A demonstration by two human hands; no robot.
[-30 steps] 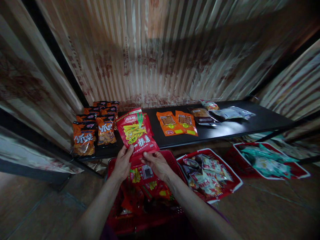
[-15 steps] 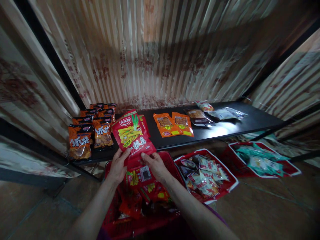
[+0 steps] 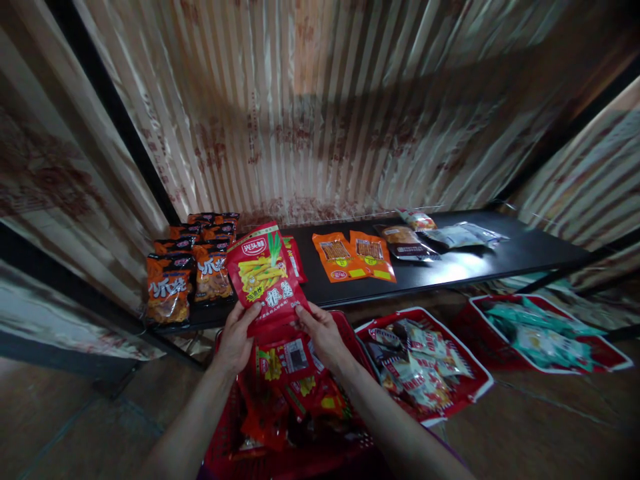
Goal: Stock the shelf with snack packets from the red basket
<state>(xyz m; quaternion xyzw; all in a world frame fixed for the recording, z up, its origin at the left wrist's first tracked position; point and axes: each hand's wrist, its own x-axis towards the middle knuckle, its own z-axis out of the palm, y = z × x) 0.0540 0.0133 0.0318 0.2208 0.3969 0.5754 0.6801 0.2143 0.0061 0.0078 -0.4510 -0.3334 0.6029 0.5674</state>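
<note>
Both hands pinch the lower edge of a red snack bag (image 3: 265,273) with yellow sticks and a green stalk printed on it. My left hand (image 3: 237,337) grips its lower left corner, and my right hand (image 3: 320,330) its lower right. The bag tilts over the front edge of the black shelf (image 3: 340,290). Partly hidden behind it, another red bag (image 3: 295,259) lies on the shelf. Right below my hands stands a red basket (image 3: 345,327) with several red and orange snack bags (image 3: 295,357) in it.
Black-and-orange snack bags (image 3: 169,290) stand in rows at the shelf's left end. Two orange packets (image 3: 353,257) lie mid-shelf, with a brown packet (image 3: 407,243) and a whitish packet (image 3: 457,235) farther right. Two more baskets, one with white-and-red bags (image 3: 420,373), one with green bags (image 3: 547,333), sit below.
The view has shifted slightly, so the shelf and baskets appear a little farther right and lower. My right hand has moved outward to the bag's lower right corner. Both hands still hold the bag.
</note>
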